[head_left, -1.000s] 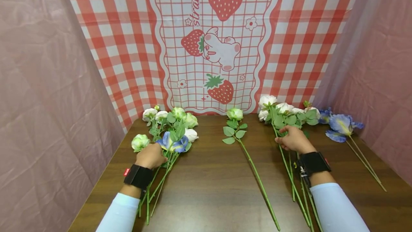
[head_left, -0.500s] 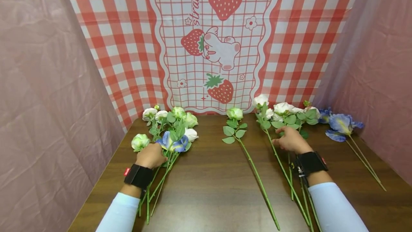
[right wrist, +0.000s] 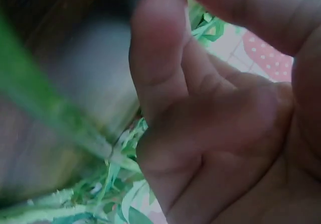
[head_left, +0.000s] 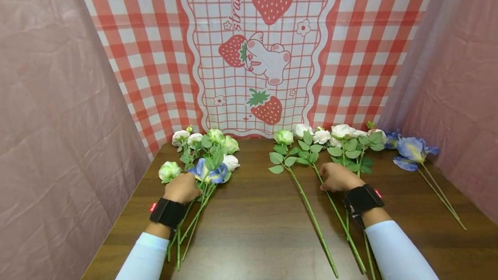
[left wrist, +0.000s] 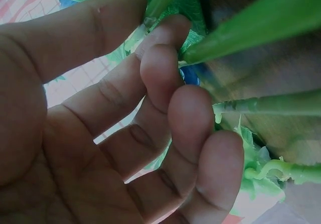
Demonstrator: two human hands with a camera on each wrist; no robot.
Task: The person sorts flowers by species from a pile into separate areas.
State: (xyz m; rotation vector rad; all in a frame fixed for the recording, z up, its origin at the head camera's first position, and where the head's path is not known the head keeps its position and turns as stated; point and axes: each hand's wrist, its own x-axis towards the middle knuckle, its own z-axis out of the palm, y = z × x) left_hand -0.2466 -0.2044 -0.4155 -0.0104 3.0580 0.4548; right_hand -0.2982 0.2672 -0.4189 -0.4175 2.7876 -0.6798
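Note:
My right hand (head_left: 339, 177) pinches the stem of a white rose (head_left: 303, 130), whose long green stem (head_left: 346, 224) slants down toward the near right. In the right wrist view the pinching fingertips are partly cut off at the top. At left, my left hand (head_left: 182, 188) lies over a bunch of stems just below a blue iris (head_left: 210, 173). The left wrist view shows a green stem (left wrist: 163, 3) between its thumb and index finger, with the other fingers curled. White and pale green roses (head_left: 230, 145) spread above that hand. Between the hands lies a single green rose (head_left: 284, 137).
More white roses (head_left: 342, 131) lie behind the right hand. Blue irises (head_left: 413, 150) with thin stems rest at the far right of the wooden table (head_left: 249, 228). A red checked cloth (head_left: 155, 55) hangs at the back, and pink curtains (head_left: 54, 120) flank both sides.
My right hand has moved left and slightly nearer, carrying the white rose from the right-hand group to beside the single green rose. The left hand has stayed in place.

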